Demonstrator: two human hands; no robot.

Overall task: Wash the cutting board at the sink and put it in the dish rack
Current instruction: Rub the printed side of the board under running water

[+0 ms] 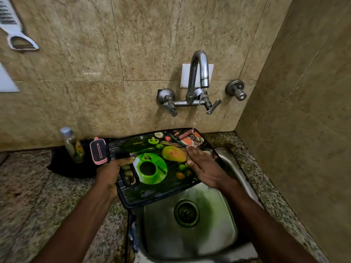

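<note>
Steel sink is sitting nearest me, with its drain just near of the board. I am holding the board printed side up over the far part of the sink, its left end reaching out over the speckled counter. My left hand is gripping that left end at the handle slot, thumb on top and fingers curled underneath, showing through the slot. My right hand is lying flat on the printed face near the right edge, fingers straight and pointing far, grasping nothing.

Left of the board, a pink-edged pad and a small bottle are standing on a dark cloth against the wall. A thin stream of water is falling onto the board's far right corner from the tap on the tiled wall. A grater is hanging far left.
</note>
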